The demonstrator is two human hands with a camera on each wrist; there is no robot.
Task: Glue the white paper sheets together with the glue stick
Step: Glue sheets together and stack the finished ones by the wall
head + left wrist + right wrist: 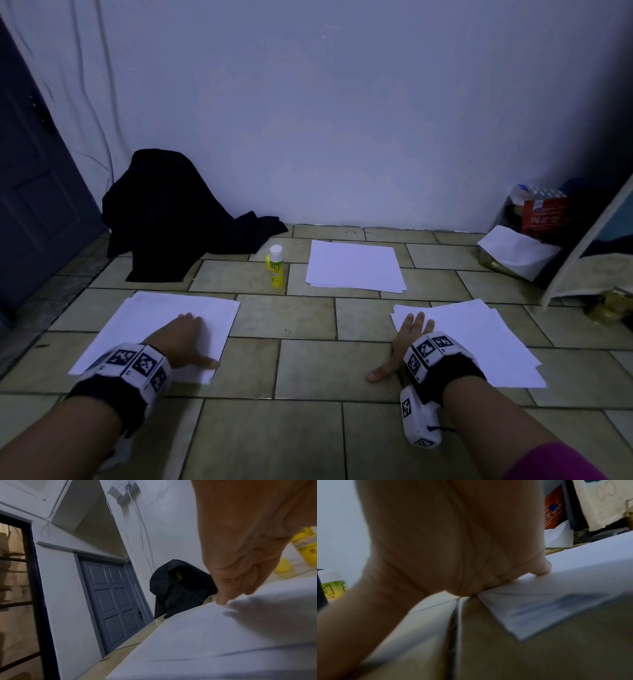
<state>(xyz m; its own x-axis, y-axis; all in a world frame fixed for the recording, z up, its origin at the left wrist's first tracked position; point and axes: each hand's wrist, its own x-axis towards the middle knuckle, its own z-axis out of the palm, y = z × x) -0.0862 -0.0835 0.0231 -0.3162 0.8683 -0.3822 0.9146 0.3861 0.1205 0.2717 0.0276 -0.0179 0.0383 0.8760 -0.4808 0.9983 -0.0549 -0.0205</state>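
Note:
Three lots of white paper lie on the tiled floor. My left hand point(186, 337) rests flat on the near-left sheets point(137, 329), also seen as white paper point(223, 642) under my left hand point(240, 561). My right hand point(407, 339) lies flat, fingers on the corner of the near-right sheets point(479, 342), thumb out on the tiles; the wrist view shows my right hand point(453, 540) pressing that paper's corner point(556, 595). A third stack point(354, 269) lies farther back. The yellow-green glue stick point(276, 266) with a white cap stands upright left of it, visible as the glue stick point(307, 545) and the glue stick point(333, 588).
A black cloth heap point(171, 212) sits against the white wall at back left, beside a grey door point(30, 205). At back right stand a red box point(544, 212), loose paper point(517, 253) and a leaning board point(589, 240). Bare tiles point(301, 342) lie between my hands.

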